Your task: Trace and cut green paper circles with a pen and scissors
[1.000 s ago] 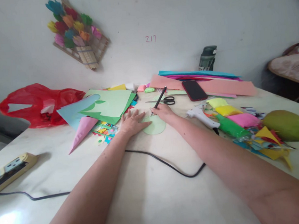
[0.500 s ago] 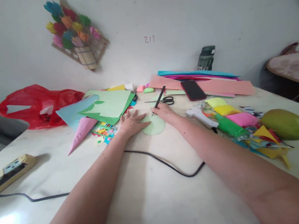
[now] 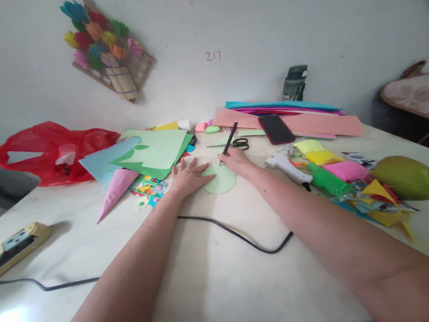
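Observation:
A pale green paper circle (image 3: 222, 181) lies flat on the white table. My left hand (image 3: 189, 177) is spread with its fingers apart, the thumb resting on the circle's left side. Pinched in my right hand (image 3: 236, 160) is a black pencil (image 3: 230, 138), tilted, its tip down at the circle's upper edge. Whether it leaves a mark there is too small to make out. Just behind the right hand lie black-handled scissors (image 3: 240, 143). Green paper sheets (image 3: 161, 148) and a pink paper cone (image 3: 116, 192) are to the left of my left hand.
At right are a phone (image 3: 276, 129), a white glue gun (image 3: 288, 168), bright clay packets (image 3: 346, 171) and a green fruit (image 3: 407, 177). A black cable (image 3: 236, 234) crosses beneath my forearms. A red plastic bag (image 3: 49, 160) and a power strip (image 3: 15, 248) stand at left.
The pencil tip has shifted very slightly right along the circle's upper edge with my right hand. My left hand stays in place on the paper. The whole view moves slightly left.

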`<state>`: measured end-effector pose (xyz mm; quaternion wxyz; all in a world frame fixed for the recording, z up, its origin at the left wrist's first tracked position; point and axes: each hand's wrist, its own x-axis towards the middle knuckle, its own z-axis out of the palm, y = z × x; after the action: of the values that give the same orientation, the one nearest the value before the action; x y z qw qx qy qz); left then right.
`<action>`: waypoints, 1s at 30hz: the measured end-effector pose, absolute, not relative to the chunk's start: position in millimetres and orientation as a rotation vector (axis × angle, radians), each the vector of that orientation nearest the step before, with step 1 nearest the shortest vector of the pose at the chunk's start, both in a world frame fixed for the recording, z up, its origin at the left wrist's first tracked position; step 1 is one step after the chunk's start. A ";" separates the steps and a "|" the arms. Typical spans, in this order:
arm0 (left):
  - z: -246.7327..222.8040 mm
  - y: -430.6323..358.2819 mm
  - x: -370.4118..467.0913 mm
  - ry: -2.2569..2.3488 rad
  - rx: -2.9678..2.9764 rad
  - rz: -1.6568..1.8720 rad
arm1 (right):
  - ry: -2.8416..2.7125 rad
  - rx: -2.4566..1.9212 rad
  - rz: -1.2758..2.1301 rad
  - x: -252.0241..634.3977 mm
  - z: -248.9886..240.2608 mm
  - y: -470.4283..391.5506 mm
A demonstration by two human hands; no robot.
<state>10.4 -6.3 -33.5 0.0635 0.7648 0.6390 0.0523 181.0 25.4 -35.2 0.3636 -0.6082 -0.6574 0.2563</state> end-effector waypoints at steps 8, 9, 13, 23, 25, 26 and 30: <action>-33.2 -6.8 10.7 1.935 2.310 0.158 | -1.693 -1.603 0.585 182.0 -33.0 23.0; -33.4 -6.8 10.6 1.932 2.313 0.161 | -1.693 -1.606 0.580 182.1 -32.7 22.7; -34.0 -6.4 9.9 1.924 2.325 0.161 | -1.685 -1.603 0.574 181.8 -32.2 22.1; -30.8 -15.5 16.5 1.987 2.376 0.244 | -1.566 -1.519 0.504 185.5 -44.7 28.0; -28.6 -21.2 21.3 2.049 2.460 0.285 | -1.588 -1.573 0.425 185.2 -42.1 23.0; -27.3 -24.1 23.7 2.086 2.506 0.309 | -1.608 -1.609 0.377 184.5 -40.0 19.7; -24.0 -31.0 28.2 2.101 2.671 0.464 | -1.739 -1.648 0.226 180.2 -34.3 8.4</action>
<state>28.2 -31.0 -24.0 -0.1434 0.7708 0.6062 0.1338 180.2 8.4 -34.3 0.3594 -0.6391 -0.6743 0.0877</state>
